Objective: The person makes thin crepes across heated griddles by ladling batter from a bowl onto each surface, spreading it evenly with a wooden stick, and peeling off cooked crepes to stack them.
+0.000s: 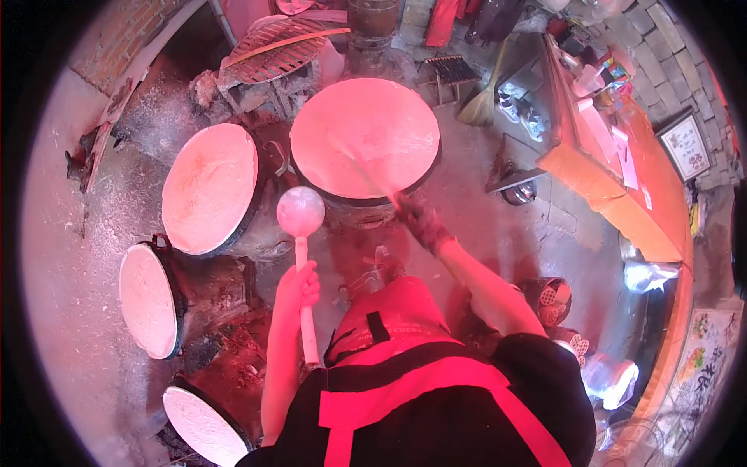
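Observation:
My left hand (299,286) is wrapped round the handle of a ladle (300,212), held upright with its round bowl at the top. A dark glove covers my right hand (422,222), which grips a thin stick (364,173). The stick reaches over a large round pan (366,136) with a pale, smooth surface; its far end is blurred, so I cannot tell whether it touches. Left of the ladle stands a second round pan (210,189), its pale surface slightly uneven.
Two more pale round pans (148,302) (204,426) stand at the lower left. A slatted rack (276,50) is at the back, near a small stool (453,71) and a broom (482,101). An orange-edged counter (622,202) runs along the right, with perforated cylinders (551,300) nearby.

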Demonstrator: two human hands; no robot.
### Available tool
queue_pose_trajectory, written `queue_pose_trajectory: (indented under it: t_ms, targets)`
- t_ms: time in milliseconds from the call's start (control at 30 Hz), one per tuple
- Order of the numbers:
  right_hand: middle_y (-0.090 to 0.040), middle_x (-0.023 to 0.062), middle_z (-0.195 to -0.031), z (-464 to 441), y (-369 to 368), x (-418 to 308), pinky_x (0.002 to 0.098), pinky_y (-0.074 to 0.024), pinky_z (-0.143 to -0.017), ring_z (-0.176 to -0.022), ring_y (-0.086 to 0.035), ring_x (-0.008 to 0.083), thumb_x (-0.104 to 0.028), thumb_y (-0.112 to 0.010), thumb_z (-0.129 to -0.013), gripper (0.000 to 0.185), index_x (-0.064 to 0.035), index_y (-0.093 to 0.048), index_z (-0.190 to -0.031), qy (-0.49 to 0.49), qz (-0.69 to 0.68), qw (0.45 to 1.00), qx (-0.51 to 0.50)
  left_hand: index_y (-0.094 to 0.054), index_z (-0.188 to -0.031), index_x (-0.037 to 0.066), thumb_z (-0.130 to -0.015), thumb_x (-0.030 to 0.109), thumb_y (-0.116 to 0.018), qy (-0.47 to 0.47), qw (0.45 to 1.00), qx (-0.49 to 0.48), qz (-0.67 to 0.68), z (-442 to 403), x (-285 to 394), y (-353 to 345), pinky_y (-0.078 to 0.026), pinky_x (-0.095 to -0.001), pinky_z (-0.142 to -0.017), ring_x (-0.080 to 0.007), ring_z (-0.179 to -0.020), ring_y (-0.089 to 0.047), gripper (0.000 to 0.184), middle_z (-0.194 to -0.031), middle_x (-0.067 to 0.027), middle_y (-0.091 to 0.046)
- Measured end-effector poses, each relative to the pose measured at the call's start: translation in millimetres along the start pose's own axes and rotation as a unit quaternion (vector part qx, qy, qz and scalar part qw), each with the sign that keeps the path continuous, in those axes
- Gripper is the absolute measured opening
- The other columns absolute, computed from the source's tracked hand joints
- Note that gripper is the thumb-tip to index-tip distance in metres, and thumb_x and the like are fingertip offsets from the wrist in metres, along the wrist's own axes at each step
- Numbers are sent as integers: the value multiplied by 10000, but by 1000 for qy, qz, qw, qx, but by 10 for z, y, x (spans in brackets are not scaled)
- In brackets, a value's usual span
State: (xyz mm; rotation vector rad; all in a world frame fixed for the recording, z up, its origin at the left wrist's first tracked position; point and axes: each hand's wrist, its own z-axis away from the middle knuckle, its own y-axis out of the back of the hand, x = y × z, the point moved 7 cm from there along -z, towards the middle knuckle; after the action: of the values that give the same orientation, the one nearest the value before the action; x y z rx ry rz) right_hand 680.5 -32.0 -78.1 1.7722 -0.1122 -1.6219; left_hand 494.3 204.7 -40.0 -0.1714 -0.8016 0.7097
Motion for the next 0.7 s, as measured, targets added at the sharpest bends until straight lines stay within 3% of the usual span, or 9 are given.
queue_pose_trajectory:
  t_ms: [33,100,233,333,400,500,633,700]
  targets:
    - [-558,172,-1159,233,-11,-102,339,-401,-922,-1116,-520,260,-308,-541,-862,460,-73,-472,-1251,-7,7,1000,-25,-464,-923,54,-872,133,-535,-9,1000,16,-22,-95,71,-20,-261,-167,-363,-37,-470,-361,118,-659,19,-418]
    - [-557,165,-1168,644,98,-283,325,-392,-936,-1123,-515,243,-269,-546,-866,436,-80,-475,-1252,-120,8,990,-79,-445,-862,67,-867,141,-542,-38,998,9,-58,-372,274,-62,-285,-185,-370,-50,-472,-376,122,-658,17,-429]
    - [-573,158,-1148,977,87,56,310,-396,-925,-1083,-540,233,-216,-570,-853,425,-82,-484,-1248,-205,-97,971,79,-436,-843,61,-852,125,-552,-121,990,-10,-76,-922,604,-272,-302,-192,-382,-61,-487,-396,132,-661,7,-429]
    - [-573,153,-1148,880,-250,189,306,-418,-888,-1065,-548,217,-198,-562,-853,407,-136,-491,-1249,-182,-200,947,173,-415,-846,28,-841,66,-516,-97,994,-5,-54,-1365,505,-407,-327,-215,-381,-98,-496,-420,108,-685,-36,-435]
    - [-546,180,-1171,745,-651,397,322,-427,-870,-1097,-533,246,-215,-528,-861,414,-226,-473,-1271,-121,-201,961,147,-400,-846,7,-829,34,-490,-104,993,33,-53,-1451,395,-573,-332,-226,-375,-120,-497,-426,96,-697,-60,-433]
    - [-506,173,-1227,494,-690,37,350,-430,-881,-1119,-502,306,-236,-517,-864,401,-214,-479,-1263,-73,-73,992,73,-379,-841,-18,-804,-4,-465,-83,994,55,-39,-1553,257,-758,-351,-253,-354,-145,-474,-423,95,-701,-90,-433]
    - [-503,168,-1230,117,-534,558,390,-427,-885,-1107,-493,343,-281,-505,-870,393,-204,-485,-1254,-92,-96,980,146,-377,-836,-19,-775,-34,-455,-64,997,46,4,-1573,259,-793,-346,-252,-345,-142,-453,-410,100,-703,-101,-438]
    - [-519,165,-1215,110,-160,217,378,-432,-875,-1104,-508,321,-285,-507,-872,390,-197,-490,-1252,-136,-64,975,164,-382,-820,-17,-771,-34,-448,-74,996,51,14,-1534,273,-797,-335,-248,-348,-140,-453,-406,84,-694,-95,-436]
